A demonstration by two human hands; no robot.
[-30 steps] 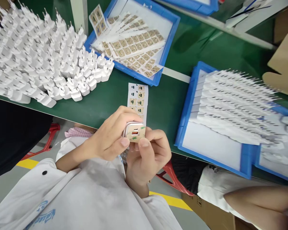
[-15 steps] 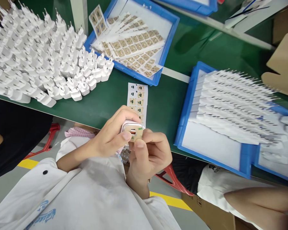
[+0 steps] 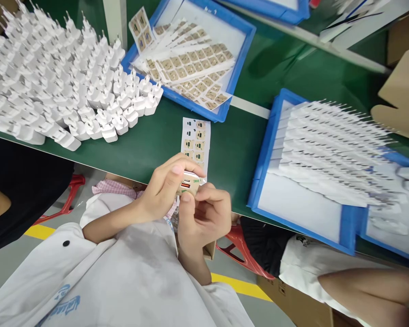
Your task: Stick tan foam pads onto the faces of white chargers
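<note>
Gripping a charger above the near edge of the green desk, both hands are together, clamped on it from opposite sides. The left hand has the larger hold: its fingers wrap the far side and its thumb lies over the upper left of the face. The right hand works from below and to the right, thumb against the lower edge, index finger by the right corner. Neither hand is nearer; both touch the charger. Its ported face, carrying a tan sticker, tilts up toward the wearer, the red port running roughly crosswise. The body's depth is hidden in the left palm, so its long axis cannot be told.

Just beyond the fingers lies a sheet of stickers, its long side pointing away from the wearer, its near end masked by the hands. A blue tray of more sheets sits farther off, with chargers massed prongs-up to the left and a second tray of them to the right.

Compared with half a second ago, the left thumb is higher on the face, the right thumb has slid left along the lower edge, and the face shows at a steeper slant. The sheet and trays hold their places.
</note>
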